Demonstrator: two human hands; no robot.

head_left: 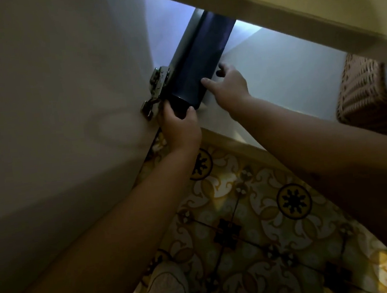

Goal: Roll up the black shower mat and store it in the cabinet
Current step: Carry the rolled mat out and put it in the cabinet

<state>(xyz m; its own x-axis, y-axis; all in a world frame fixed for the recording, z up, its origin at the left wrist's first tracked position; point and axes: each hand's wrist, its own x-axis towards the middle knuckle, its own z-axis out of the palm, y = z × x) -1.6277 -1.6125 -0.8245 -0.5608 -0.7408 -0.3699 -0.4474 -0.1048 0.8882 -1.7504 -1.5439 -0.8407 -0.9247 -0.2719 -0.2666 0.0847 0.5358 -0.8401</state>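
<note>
The black shower mat (198, 57) is rolled into a long dark tube and lies on the white cabinet shelf (283, 75), running back into the cabinet along its left side. My left hand (181, 128) grips the near end of the roll from below. My right hand (228, 85) rests with fingers spread against the roll's right side near that end. The far end of the roll is hidden behind the cabinet's upper edge.
The open cabinet door (51, 101) stands at the left, with a metal hinge (156, 90) beside the roll. A woven wicker basket (363, 90) sits on the shelf at the right. Patterned floor tiles (254, 211) lie below, with my knee at the bottom.
</note>
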